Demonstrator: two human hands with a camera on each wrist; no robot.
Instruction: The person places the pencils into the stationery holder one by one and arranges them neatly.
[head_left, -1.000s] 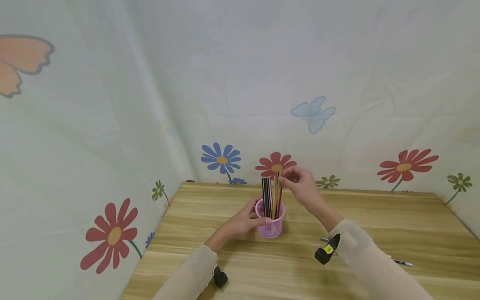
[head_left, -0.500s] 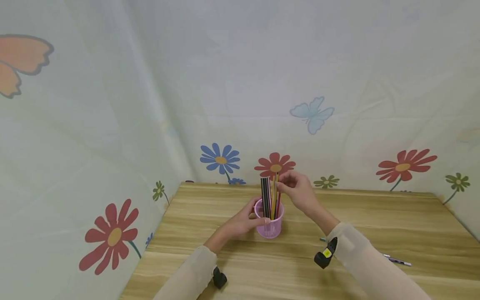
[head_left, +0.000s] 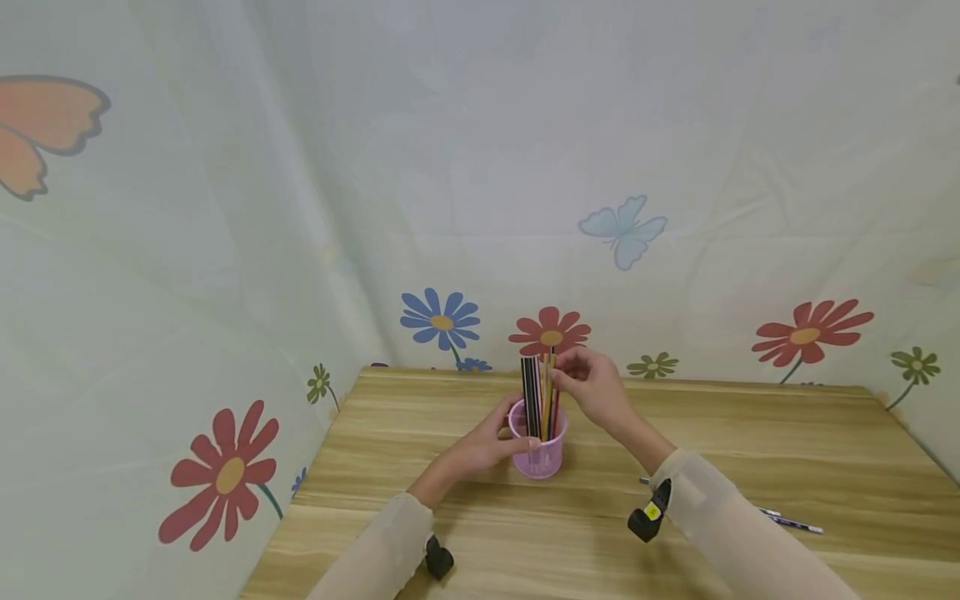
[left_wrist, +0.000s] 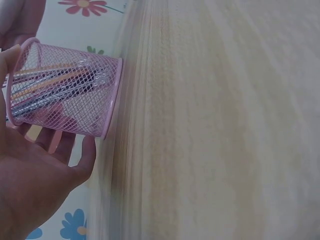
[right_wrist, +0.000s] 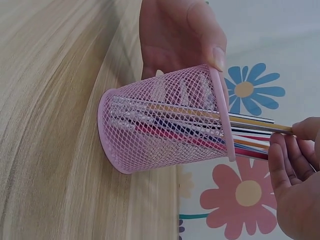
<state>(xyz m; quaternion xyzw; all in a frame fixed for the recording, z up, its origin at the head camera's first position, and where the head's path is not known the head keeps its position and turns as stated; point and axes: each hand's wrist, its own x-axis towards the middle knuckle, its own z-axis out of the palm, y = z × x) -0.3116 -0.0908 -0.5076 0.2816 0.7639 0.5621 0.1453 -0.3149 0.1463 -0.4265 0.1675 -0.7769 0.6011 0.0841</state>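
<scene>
A pink mesh pencil cup (head_left: 538, 463) stands on the wooden table, holding several upright striped, yellow and red pencils. My left hand (head_left: 480, 447) grips it from the left, thumb over the rim; in the left wrist view its fingers (left_wrist: 62, 147) curl behind the mesh. On the other side, my right hand (head_left: 597, 389) pinches a yellow pencil (right_wrist: 260, 124) near its top, above the rim. Its fingers also lie close against neighbouring pencils, and whether they hold more than one is hard to tell. White eraser-like ends (right_wrist: 120, 111) show through the mesh at the cup's bottom.
Loose pencils (head_left: 795, 524) lie on the table (head_left: 750, 425) to the right, partly hidden by the right sleeve (head_left: 738, 533). A floral curtain (head_left: 480, 167) rises behind the table's far edge and along its left side.
My right hand has moved slightly down and left, and the yellow pencil it pinches leans less to the right. The left hand and cup have stayed nearly still.
</scene>
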